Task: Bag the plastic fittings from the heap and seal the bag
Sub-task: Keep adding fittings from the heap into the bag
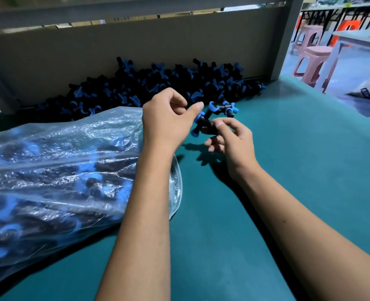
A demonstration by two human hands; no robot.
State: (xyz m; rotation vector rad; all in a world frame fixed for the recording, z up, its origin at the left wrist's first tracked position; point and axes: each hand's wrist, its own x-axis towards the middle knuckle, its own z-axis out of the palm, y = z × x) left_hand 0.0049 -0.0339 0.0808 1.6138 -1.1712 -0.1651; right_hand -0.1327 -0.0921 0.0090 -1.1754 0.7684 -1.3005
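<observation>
Green table (266,192): right hand (229,137) pinches fitting (203,122) (black-blue), bag (60,170) beside.

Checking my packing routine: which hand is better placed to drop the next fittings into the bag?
The right hand, probably: it already pinches black-and-blue fittings above the green table. The left hand grips nothing clearly, yet is nearer the bag, so it suits holding that.

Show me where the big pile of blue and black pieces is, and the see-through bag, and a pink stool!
heap (158,83): head view, middle of the pile.
bag (60,170): head view, its crinkled upper side.
pink stool (314,61): head view, its seat and legs.
</observation>
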